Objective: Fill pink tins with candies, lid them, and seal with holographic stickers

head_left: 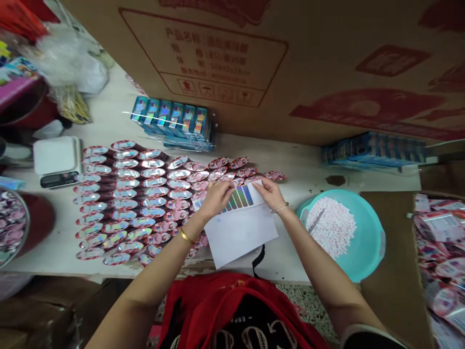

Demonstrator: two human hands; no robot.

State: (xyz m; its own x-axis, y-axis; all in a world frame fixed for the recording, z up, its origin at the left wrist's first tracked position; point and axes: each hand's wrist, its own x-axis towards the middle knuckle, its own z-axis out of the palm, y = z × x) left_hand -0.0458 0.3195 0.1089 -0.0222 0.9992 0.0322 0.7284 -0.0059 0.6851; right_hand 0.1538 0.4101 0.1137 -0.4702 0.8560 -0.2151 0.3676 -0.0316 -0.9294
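Note:
A white sheet (241, 235) with a row of shiny, rainbow-coloured strips (240, 198) along its upper part lies before me at the table's front. My left hand (217, 196) is over the sheet's upper left, fingers bent together; whether a strip is between them is too small to tell. At the upper right corner, my right hand (271, 194) pinches the sheet between thumb and fingers. Rows of red and white pouches with shiny oval ends (125, 184) stand to the left and just behind the sheet.
A turquoise basin (366, 237) of small pale pieces stands right, beside a carton of pouches (441, 228). Wrapped blue boxes (174, 121) sit behind the pouches, below a large cardboard box (269, 111). A white scale (56, 157) and a red bucket (38, 223) are at left.

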